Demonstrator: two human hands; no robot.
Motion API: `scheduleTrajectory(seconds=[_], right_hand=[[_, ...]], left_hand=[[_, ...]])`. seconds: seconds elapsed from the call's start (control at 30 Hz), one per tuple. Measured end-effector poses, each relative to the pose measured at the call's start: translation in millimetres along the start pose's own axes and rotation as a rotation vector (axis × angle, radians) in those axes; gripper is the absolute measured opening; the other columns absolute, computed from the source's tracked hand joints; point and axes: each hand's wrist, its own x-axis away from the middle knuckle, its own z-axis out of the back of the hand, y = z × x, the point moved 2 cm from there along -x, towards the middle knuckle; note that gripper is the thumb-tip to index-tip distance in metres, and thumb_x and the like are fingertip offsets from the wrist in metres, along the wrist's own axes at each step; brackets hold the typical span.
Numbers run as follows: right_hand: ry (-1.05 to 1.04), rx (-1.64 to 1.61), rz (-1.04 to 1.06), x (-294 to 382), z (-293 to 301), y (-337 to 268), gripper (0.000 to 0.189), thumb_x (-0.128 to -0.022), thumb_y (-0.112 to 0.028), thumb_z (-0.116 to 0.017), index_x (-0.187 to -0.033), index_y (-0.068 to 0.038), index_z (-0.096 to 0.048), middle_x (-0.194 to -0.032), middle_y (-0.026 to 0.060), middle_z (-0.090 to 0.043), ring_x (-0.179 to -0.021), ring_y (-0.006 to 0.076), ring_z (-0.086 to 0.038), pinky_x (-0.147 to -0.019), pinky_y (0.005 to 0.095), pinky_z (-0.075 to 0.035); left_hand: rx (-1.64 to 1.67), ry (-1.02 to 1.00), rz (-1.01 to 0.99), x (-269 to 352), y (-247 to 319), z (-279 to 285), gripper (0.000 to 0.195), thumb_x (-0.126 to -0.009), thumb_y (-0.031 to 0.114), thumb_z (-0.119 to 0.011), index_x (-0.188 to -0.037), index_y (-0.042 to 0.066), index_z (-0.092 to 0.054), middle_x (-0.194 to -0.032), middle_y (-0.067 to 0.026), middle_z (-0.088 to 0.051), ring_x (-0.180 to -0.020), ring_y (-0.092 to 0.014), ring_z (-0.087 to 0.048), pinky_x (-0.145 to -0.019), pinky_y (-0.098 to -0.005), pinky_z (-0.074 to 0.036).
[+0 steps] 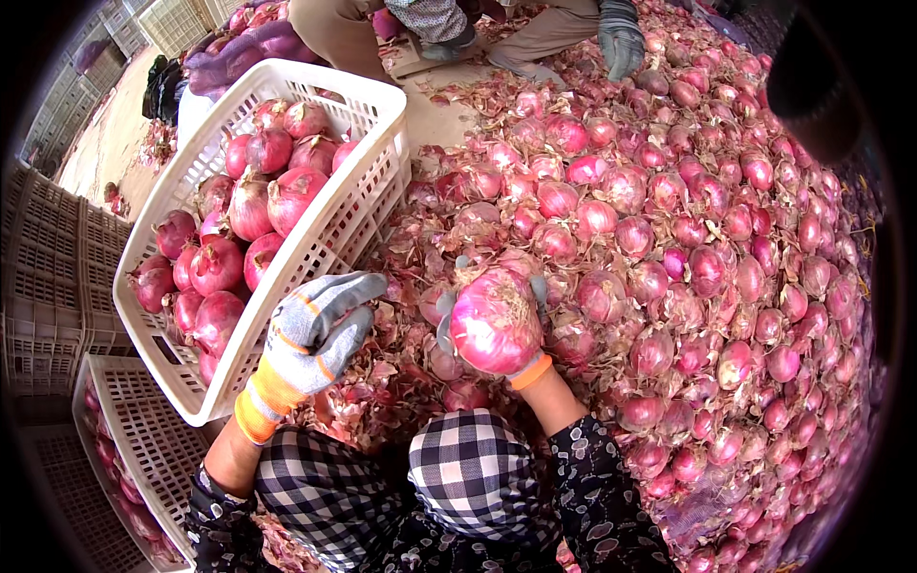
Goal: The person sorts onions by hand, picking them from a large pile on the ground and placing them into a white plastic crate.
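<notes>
A large red onion (496, 320) rests in my right hand (539, 295), which is mostly hidden behind it; grey fingertips show around its sides. My left hand (315, 333), in a grey and orange work glove, holds nothing, its fingers half curled and the thumb apart from them. It hovers beside the near long side of a white plastic crate (344, 193). Inside the crate lie several red onions (249, 204), some with dry necks. To the right spreads a big heap of red onions (645, 279) mixed with loose papery skins.
Across from me a person's gloved hand (620, 46) hangs over the heap's far edge. A second crate of onions (147, 437) stands at lower left, near stacked crates (57, 258). Purple mesh sacks (243, 54) lie behind the white crate. Onion skins (358, 387) cover the ground before my knees.
</notes>
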Motion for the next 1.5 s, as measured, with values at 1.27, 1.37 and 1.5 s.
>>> scheduleTrajectory(seconds=[1.27,1.37,1.5], right_hand=[[0.514,2.393,-0.505,76.0,23.3,29.8,0.063,-0.082,-0.038,-0.061,-0.139,-0.018,-0.042,-0.136,0.0130,-0.045,-0.115,0.0342,-0.050,-0.093,0.0458,-0.042],[0.516,2.718,-0.090,126.4,-44.2,8.7,0.056,-0.087,-0.035,-0.056,-0.139,-0.019,-0.042,-0.133,0.0121,-0.048,-0.115,0.0326,-0.051,-0.095,0.0454,-0.041],[1.042,2.966,-0.023,243.6,-116.3,-46.8,0.048,-0.081,-0.032,-0.062,-0.126,-0.018,-0.053,-0.127,0.0111,-0.054,-0.110,0.0304,-0.054,-0.092,0.0436,-0.043]], left_hand=[[-0.508,-0.447,-0.259,43.1,-53.1,-43.1,0.031,-0.075,0.013,-0.062,-0.105,0.003,-0.063,-0.097,-0.0169,-0.063,-0.086,-0.036,-0.059,-0.078,-0.0449,-0.046],[-0.610,-0.743,-0.387,49.4,-60.5,-69.1,0.030,-0.075,0.024,-0.060,-0.100,0.007,-0.064,-0.097,-0.0139,-0.064,-0.089,-0.034,-0.059,-0.082,-0.0449,-0.044],[-0.635,-0.839,-0.331,62.1,-70.7,-61.2,0.030,-0.075,0.027,-0.060,-0.098,0.008,-0.064,-0.088,-0.0126,-0.062,-0.081,-0.033,-0.058,-0.078,-0.0451,-0.043]])
